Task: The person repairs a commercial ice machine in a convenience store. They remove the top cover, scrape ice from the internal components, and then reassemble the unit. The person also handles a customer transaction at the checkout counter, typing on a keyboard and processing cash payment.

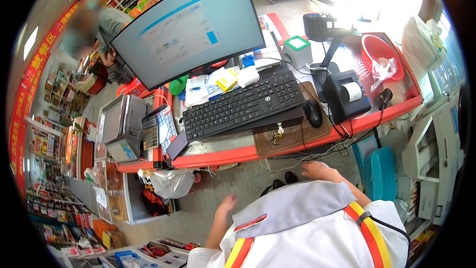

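My left hand [228, 202] hangs low in front of the counter, its fingers curled in, with no object showing in it. To the right, my right hand [316, 170] is just below the counter's red edge, beside some loose cables. Its fingers look stretched out, and it holds nothing that I can see. Above both hands, on the counter, a black keyboard [243, 104] lies tilted on a dark box. A black mouse [312, 113] sits on a brown mat [292, 141] with a bunch of keys [278, 134].
A large monitor [188, 25] stands behind the keyboard. Left are a calculator [150, 137], a phone [177, 145] and a scale [119, 119]. Right are a receipt printer [347, 97], a scanner stand [331, 52] and a red basket [382, 49]. A person [101, 30] stands beyond the counter.
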The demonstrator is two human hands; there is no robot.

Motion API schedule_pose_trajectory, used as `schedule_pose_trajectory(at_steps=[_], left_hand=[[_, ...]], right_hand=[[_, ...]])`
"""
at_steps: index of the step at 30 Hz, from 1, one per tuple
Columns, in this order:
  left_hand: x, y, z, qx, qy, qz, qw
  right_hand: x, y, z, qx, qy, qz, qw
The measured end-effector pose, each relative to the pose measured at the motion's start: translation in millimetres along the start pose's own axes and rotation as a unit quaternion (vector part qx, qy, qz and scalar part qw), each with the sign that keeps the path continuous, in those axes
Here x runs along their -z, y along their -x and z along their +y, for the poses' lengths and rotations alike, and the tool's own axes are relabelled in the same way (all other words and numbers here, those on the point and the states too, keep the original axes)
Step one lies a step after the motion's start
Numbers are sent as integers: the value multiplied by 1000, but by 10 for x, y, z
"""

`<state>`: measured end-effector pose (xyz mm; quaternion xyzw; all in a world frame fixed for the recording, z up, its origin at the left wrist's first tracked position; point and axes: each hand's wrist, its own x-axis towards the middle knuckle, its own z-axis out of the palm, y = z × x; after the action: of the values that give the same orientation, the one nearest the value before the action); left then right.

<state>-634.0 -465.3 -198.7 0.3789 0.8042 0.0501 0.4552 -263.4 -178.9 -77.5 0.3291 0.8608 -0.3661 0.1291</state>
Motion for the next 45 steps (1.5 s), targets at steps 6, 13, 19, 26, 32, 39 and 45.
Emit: schedule_pose_trajectory(at_steps=[6,13,19,26,32,39,45], left_hand=[[223,53,934,-98,-56,23,993],[1385,592,1812,-198,141,202,949],[2567,318,2108,-294,-25,499,815],[3058,-280,2067,-138,-115,439,880],[3171,-280,2042,-128,-172,396,893],[3273,-79,2184,-233,-162,355,891],[3094,-87,2068,-362,-148,362,846]], right_hand=[[-162,-19,54,16,25,-44,999],[-140,-71,122,19,13,-68,997],[43,-125,-87,61,31,-49,996],[52,-186,-217,47,21,-36,998],[103,-269,-546,-24,-20,-13,999],[381,-436,-1090,6,-117,61,991],[862,-452,-1579,-42,-177,198,963]])
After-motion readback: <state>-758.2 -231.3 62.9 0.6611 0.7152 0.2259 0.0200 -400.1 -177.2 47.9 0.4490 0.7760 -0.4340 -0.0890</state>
